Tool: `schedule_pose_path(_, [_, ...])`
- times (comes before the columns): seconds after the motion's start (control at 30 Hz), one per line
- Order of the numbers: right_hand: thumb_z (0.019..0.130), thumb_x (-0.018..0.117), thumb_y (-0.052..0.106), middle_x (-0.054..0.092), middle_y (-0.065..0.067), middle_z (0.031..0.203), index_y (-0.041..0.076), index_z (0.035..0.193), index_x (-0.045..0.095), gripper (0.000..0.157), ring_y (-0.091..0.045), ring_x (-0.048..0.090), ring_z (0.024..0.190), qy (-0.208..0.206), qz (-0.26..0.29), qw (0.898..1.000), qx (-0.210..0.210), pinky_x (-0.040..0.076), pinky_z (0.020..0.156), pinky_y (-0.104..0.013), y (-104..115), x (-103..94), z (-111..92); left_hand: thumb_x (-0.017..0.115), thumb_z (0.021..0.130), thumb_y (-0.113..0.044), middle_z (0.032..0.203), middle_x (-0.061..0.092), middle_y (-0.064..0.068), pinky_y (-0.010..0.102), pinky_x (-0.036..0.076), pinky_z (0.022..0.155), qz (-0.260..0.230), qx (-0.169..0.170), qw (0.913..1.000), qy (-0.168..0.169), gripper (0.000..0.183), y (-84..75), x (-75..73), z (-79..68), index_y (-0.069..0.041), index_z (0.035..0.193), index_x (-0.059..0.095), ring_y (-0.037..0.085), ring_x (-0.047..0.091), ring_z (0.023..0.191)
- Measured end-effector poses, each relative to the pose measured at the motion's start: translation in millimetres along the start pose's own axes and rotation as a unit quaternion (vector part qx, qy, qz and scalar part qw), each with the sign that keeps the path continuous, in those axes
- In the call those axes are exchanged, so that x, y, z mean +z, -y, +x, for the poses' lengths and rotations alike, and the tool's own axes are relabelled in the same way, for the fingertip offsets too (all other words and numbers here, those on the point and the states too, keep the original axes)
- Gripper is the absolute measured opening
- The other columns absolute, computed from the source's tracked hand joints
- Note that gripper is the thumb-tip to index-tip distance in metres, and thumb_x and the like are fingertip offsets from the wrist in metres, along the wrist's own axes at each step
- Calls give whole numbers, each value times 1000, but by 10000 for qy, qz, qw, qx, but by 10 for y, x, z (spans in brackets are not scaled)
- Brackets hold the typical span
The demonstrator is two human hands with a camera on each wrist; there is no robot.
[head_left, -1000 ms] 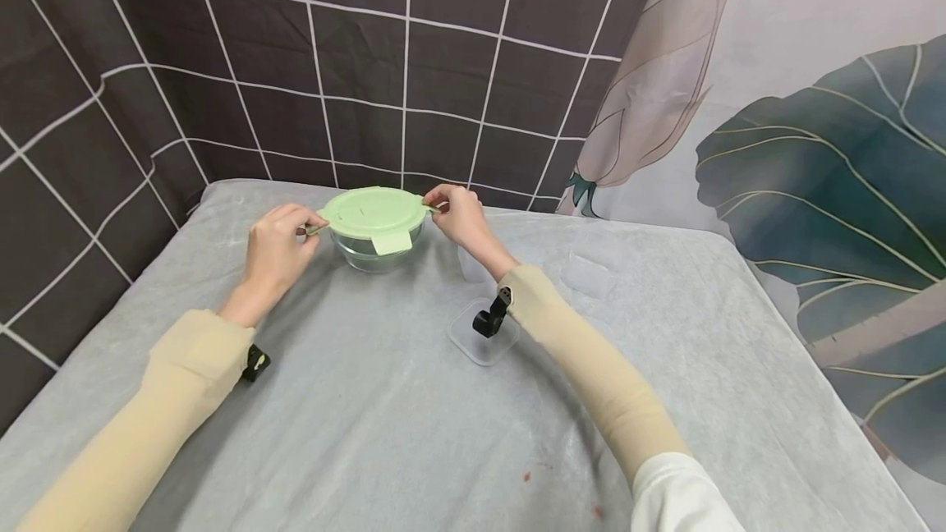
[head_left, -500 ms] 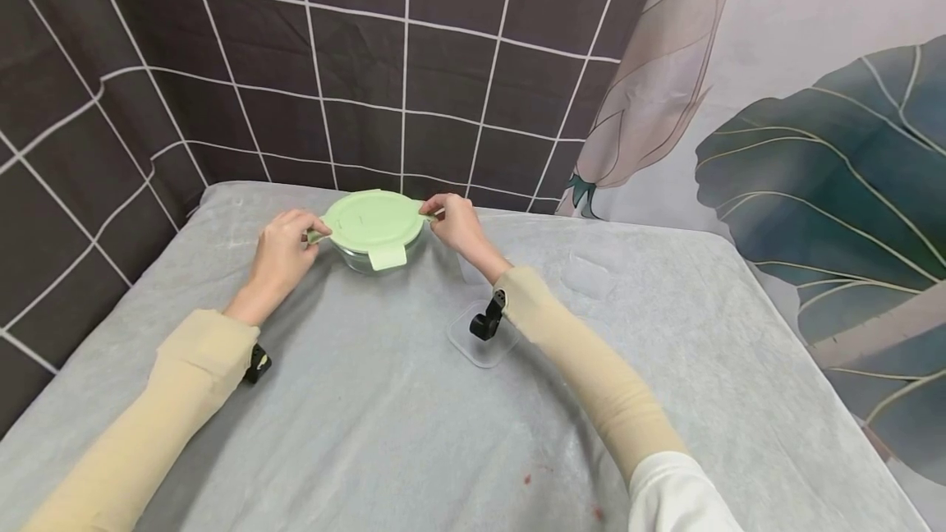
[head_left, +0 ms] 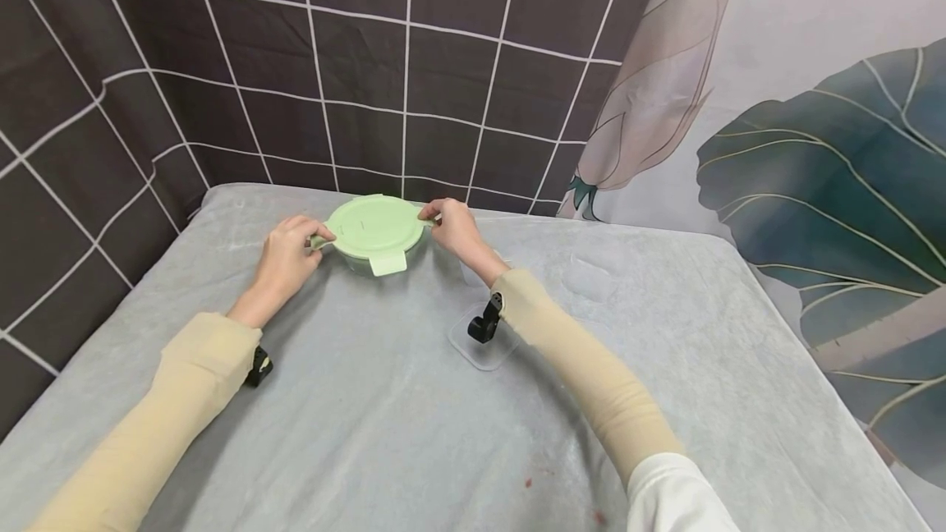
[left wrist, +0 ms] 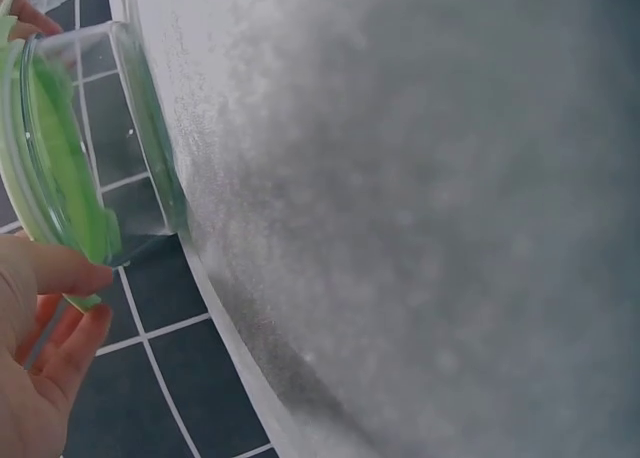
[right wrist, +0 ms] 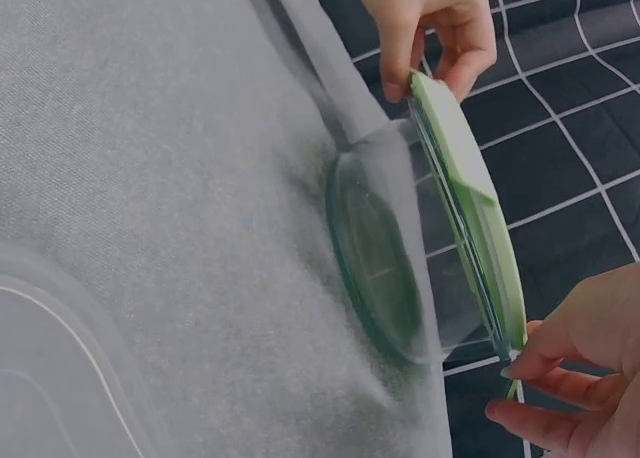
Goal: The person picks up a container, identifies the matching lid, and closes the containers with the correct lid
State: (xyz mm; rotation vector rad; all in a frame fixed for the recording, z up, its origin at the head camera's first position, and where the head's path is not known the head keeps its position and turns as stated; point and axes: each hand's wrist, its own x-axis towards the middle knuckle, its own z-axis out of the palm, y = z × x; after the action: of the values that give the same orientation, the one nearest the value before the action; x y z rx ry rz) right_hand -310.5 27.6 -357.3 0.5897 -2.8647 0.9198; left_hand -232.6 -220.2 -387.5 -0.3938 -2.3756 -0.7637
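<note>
A round clear glass bowl [right wrist: 375, 248] stands on the grey cloth near its far edge. Over its rim lies a light green lid [head_left: 374, 224], whose front flap [head_left: 388, 263] sticks outward. At the lid's left side flap, my left hand [head_left: 284, 259] pinches between thumb and fingers. My right hand [head_left: 458, 232] pinches the opposite side flap. In the left wrist view, the bowl's wall [left wrist: 130, 148] shows below the lid, with my left thumb and fingers [left wrist: 85, 343] at the flap. Whether any flap is latched, I cannot tell.
A clear square-cornered plastic lid [head_left: 473, 351] lies flat beneath my right wrist. Another clear plastic piece [head_left: 587, 276] lies farther right. Behind the cloth-covered table [head_left: 369, 433] hangs a dark gridded curtain [head_left: 443, 64]. Small red specks [head_left: 528, 483] mark the cloth in front.
The green lid and both hands have shifted slightly nearer in the head view. Less glass shows beneath the lid's front. Both hands have kept hold of the side flaps.
</note>
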Motion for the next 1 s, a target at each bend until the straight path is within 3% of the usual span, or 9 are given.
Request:
schedule_pose_path(0.37, [86,54,14,64,-7,104,8,108,64,25,-19,54,94,146,-438,9989,96,47,82,-32,83,39,13,61,63,17,90,63,14,41,45,68,62,-102,9998,188,30,-12,4,16,-5,83,67,28,55,74])
schedule_pose_path(0.67, [89,53,14,64,-7,107,8,109,63,24,-18,55,98,187,-596,9980,117,48,84,-31,107,59,28,60,64,17,92,63,15,43,50,71,-33,-273,9992,303,29,-17,-16,34,-5,82,68,31,56,82])
schedule_pose_path(0.77, [89,53,17,62,-8,109,8,113,61,26,-19,54,98,254,-632,9974,246,48,82,-31,130,69,30,56,65,17,96,62,15,44,51,73,-106,-520,9975,458,31,-20,-24,49,-5,84,68,33,56,91])
schedule_pose_path(0.87, [91,51,24,52,-12,119,10,124,50,36,-21,51,103,393,-554,9961,564,46,88,-32,160,101,23,46,67,14,104,59,18,50,44,87,-266,-924,9931,671,39,-36,-28,70,-5,91,69,36,51,105])
schedule_pose_path(0.93, [91,50,28,44,-14,126,10,131,40,45,-24,49,108,450,-331,9951,811,44,93,-34,186,127,12,40,70,10,113,56,20,52,37,94,-392,-1340,9867,830,43,-48,-27,85,-5,100,67,37,47,113])
schedule_pose_path(1.0, [91,49,30,36,-17,132,11,136,29,53,-26,47,114,421,-10,9933,1078,42,98,-35,210,152,2,38,78,3,120,53,22,51,36,99,-664,-1924,9747,923,41,-63,-27,98,-3,112,61,37,46,117])
